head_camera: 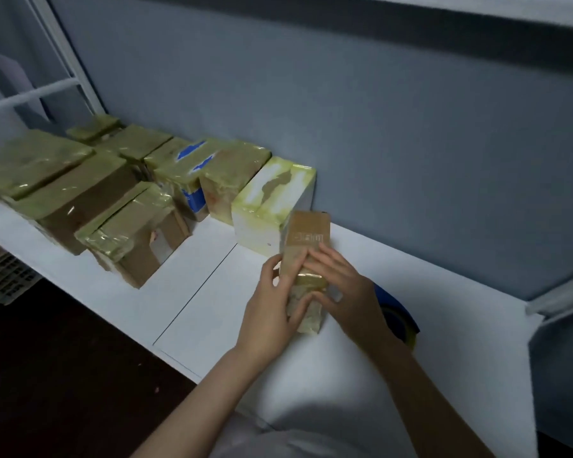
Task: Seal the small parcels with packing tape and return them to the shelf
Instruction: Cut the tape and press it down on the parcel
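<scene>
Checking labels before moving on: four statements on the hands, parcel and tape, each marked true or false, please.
The left hand and the right hand both hold the small parcel. True.
The tape roll sits among the taped parcels on the left. False: it lies by the right wrist.
The small parcel rests on top of the white box. False: it is low over the shelf, before that box.
The taped parcels line the wall on the left. True.
</scene>
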